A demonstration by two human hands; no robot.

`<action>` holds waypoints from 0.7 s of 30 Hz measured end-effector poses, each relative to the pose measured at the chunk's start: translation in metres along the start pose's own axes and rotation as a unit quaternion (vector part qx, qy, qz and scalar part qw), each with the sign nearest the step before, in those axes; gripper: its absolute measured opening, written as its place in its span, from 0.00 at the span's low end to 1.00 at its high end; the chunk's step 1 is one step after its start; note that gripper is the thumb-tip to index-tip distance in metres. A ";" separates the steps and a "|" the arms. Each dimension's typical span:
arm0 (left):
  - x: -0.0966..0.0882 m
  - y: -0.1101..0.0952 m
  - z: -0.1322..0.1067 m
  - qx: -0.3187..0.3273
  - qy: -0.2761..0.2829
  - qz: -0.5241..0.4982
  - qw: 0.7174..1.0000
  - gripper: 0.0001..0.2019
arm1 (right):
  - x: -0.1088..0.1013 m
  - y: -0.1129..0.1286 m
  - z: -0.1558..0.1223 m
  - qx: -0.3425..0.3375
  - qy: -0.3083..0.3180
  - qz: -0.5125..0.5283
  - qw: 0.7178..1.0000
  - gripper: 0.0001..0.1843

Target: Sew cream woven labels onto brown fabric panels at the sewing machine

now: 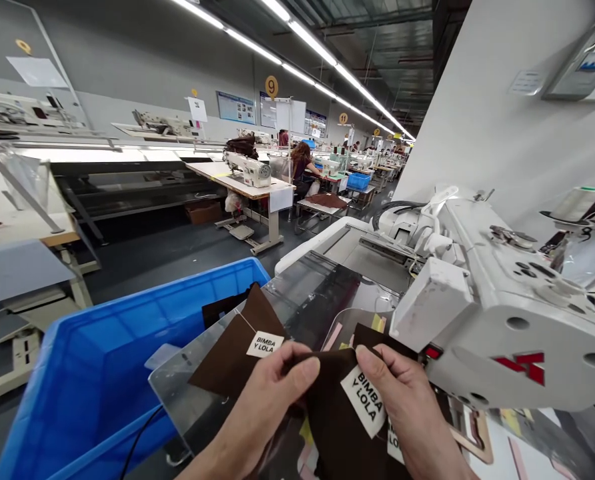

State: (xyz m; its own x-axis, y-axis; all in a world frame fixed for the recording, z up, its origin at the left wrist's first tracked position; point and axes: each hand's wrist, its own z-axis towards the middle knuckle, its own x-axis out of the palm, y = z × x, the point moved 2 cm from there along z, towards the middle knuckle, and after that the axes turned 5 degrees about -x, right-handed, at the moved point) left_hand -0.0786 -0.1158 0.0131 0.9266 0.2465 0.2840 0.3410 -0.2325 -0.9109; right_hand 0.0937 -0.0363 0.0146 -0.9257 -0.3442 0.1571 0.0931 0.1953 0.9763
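Between my two hands is a dark brown fabric piece with a white label reading "BIMBA Y LOLA". My left hand pinches its upper left edge between thumb and fingers. Thumb and fingers of my right hand grip the upper edge beside the label. Part of a second white label shows below my right hand, mostly hidden. Left of my hands, another brown fabric piece with the same kind of label lies on a clear plastic sheet.
A white industrial sewing machine stands close on the right. At the left is a large blue bin. Pink and yellow strips lie near the machine bed. Farther off, a person sits among sewing tables.
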 end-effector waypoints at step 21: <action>0.003 0.039 -0.001 -0.059 0.005 -0.087 0.994 0.26 | 0.016 0.007 -0.013 0.043 0.018 0.098 0.994 0.29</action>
State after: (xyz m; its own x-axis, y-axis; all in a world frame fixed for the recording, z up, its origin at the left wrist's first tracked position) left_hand -0.0626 -0.1254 -0.0210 0.8537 0.2826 0.4375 0.5114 -0.2959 -0.8068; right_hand 0.0839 -0.0523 0.0258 -0.8785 -0.3248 0.3503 0.2374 0.3395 0.9102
